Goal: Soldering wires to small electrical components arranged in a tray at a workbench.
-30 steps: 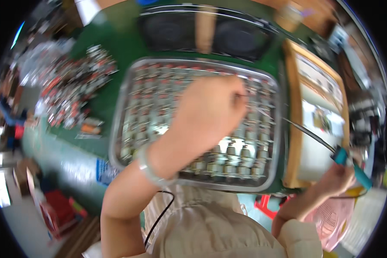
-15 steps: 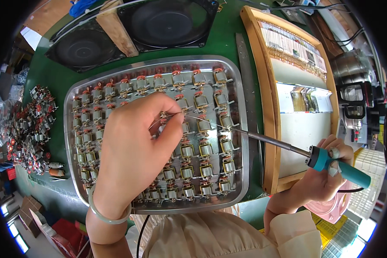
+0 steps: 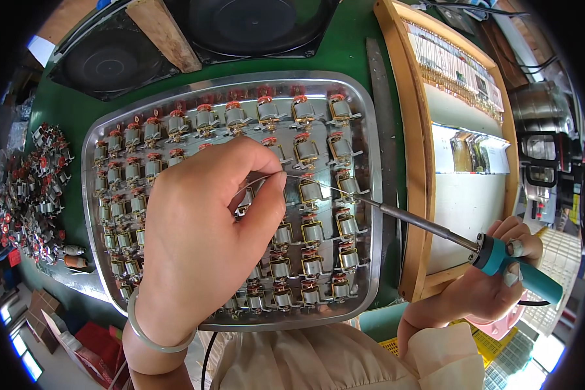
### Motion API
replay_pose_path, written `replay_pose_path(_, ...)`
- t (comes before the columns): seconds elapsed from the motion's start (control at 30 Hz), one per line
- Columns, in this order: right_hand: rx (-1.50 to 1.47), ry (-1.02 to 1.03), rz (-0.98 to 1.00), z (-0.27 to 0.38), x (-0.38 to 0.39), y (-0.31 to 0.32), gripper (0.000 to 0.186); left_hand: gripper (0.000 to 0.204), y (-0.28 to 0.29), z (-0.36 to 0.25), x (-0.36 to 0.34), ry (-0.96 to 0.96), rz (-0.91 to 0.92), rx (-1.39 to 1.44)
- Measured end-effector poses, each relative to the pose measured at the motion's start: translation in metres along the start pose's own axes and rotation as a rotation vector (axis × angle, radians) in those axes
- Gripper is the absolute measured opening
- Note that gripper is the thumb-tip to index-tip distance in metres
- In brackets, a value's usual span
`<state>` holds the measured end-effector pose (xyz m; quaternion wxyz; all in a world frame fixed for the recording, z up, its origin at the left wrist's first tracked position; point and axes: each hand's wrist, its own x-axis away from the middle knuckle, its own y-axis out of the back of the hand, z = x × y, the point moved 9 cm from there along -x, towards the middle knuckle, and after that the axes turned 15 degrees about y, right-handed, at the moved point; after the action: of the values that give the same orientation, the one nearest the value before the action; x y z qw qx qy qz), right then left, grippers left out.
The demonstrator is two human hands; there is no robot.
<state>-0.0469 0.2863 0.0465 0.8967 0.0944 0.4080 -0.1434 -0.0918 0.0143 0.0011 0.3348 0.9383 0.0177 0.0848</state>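
The left hand (image 3: 205, 240), back upward, hides many small metal parts (image 3: 311, 229) in the middle of the tray (image 3: 292, 324). Its thumb and forefinger pinch a thin wire (image 3: 309, 179) leading to a part (image 3: 346, 187) near the tray's right edge. The soldering iron (image 3: 429, 224) reaches there too; exact contact is hard to discern. The right hand (image 3: 494, 283), beyond that edge, curls around the iron's teal handle.

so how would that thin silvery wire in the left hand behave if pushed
The thin silvery wire probably flexes easily, since it curves beyond the left hand. It is likely light, being so slender, and might buckle if pushed lengthwise.
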Motion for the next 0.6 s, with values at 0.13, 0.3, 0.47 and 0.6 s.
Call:
replay_pose_path(0.13, -0.041, -0.045, 0.07, -0.001, 0.0039, -0.0011, 0.015, 0.003, -0.0008, -0.0015, 0.0006, -0.032, -0.016, 0.016)
replay_pose_path(0.3, -0.05, -0.038, 0.099, -0.0013, 0.0042, -0.0017, 0.015, 0.003, -0.0027, -0.0024, 0.001, -0.038, -0.005, 0.019)
replay_pose_path(0.47, 0.025, -0.004, -0.013, 0.0002, 0.001, -0.0001, 0.02, 0.003, -0.0049, -0.0028, 0.0006, -0.041, 0.0, 0.014)
replay_pose_path(0.6, 0.031, 0.001, -0.042, 0.0, 0.0011, 0.0036, 0.02, 0.004, -0.0058, -0.0031, 0.0005, -0.042, 0.014, 0.026)
